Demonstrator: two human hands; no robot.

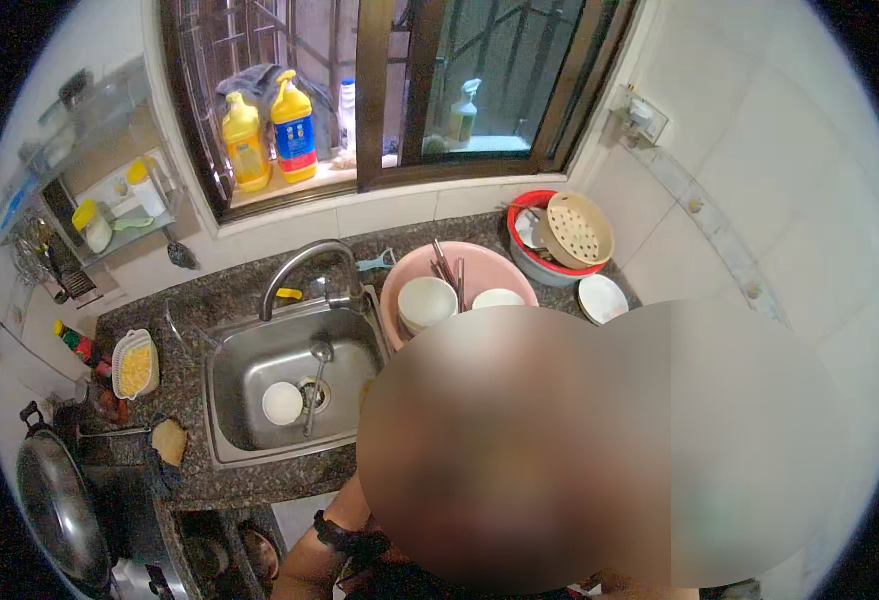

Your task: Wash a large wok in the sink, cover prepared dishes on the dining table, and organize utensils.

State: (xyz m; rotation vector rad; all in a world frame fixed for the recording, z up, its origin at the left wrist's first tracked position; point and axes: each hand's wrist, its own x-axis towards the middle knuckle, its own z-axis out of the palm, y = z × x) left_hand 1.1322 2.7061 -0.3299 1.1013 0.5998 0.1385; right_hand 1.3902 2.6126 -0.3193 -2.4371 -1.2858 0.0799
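A large blurred patch covers the lower right, and neither of my hands can be made out. A forearm with a black wristband (pixel 351 536) reaches up from the bottom edge into that patch. Before me is a stainless steel sink (pixel 240 405), holding a small white bowl (pixel 282 403) and a metal ladle (pixel 318 390) beside and partly over the drain. A curved faucet (pixel 297 251) arches above it. Right of the sink stands a pink basin (pixel 495 262) with white bowls (pixel 427 301) and upright metal utensils (pixel 448 266); its front is hidden by the blur.
Behind the pink basin, a red-rimmed basin (pixel 540 270) holds a beige perforated colander (pixel 578 231); a white dish (pixel 603 298) lies nearby. Left are a white basket (pixel 136 364) with yellow pieces, a sponge-like piece (pixel 169 441) and a lidded wok (pixel 64 510). Yellow bottles (pixel 294 131) line the windowsill.
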